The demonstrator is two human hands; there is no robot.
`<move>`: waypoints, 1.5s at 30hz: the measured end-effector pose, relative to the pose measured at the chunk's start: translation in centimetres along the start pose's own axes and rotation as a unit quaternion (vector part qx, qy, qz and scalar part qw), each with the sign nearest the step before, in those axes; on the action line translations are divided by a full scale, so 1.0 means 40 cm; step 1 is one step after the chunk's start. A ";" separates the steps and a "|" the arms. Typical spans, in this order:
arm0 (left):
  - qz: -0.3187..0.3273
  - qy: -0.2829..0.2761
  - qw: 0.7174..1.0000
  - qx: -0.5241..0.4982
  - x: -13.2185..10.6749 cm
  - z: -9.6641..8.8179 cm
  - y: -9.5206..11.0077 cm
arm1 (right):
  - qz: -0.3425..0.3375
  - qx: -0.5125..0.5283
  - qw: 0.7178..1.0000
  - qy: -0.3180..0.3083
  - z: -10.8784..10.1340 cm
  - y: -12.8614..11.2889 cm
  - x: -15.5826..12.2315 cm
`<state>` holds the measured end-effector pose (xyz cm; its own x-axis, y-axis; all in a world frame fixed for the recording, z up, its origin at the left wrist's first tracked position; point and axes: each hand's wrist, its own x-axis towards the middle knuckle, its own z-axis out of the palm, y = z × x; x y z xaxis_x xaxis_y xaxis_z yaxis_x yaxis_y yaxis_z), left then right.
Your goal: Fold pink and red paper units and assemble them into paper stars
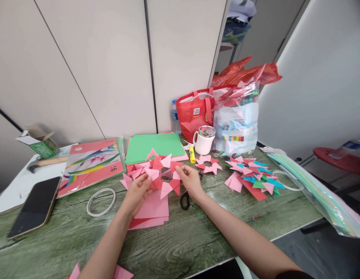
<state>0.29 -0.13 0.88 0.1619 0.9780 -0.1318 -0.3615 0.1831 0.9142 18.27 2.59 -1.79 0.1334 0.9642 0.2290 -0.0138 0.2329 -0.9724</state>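
A ring of folded pink and red paper points (166, 189) is held up between both hands. My left hand (139, 193) pinches its left side, and my right hand (191, 180) grips its right edge with thumb and fingertips. Behind it lie more pink and red folded papers (152, 154), partly covered. Square pink sheets (155, 207) are stacked beneath the hands. Black-handled scissors (184, 201) lie partly hidden by my right hand. Past that hand are a yellow glue stick (192, 155) and a smaller pink-red paper ring (213, 169).
Folded pieces in several colours (252, 176) are heaped at right, near a white mug (204, 141) and a red bag (191, 120). Green sheets (153, 147) lie at the back. To the left are a white hoop (101, 214), a phone (35, 207) and a paper pack (91, 166).
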 end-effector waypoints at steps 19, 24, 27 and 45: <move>0.034 0.026 0.997 0.063 0.003 0.001 -0.026 | 0.059 0.096 0.992 -0.050 0.015 -0.022 -0.016; 0.031 0.007 0.999 0.010 0.003 0.000 -0.019 | 0.105 0.121 0.979 -0.127 0.016 -0.027 -0.022; 0.027 -0.005 1.000 0.009 0.000 0.003 -0.015 | 0.118 0.143 0.974 -0.127 0.016 -0.027 -0.020; 0.047 0.070 0.993 0.087 0.004 -0.004 -0.029 | 0.067 0.116 0.975 -0.179 0.029 -0.027 -0.041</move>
<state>0.59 -0.17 -0.27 0.0020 0.9966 -0.0826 -0.2029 0.0813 0.9758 16.93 0.88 -1.06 -0.2394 0.9604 0.1425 -0.2358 0.0849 -0.9681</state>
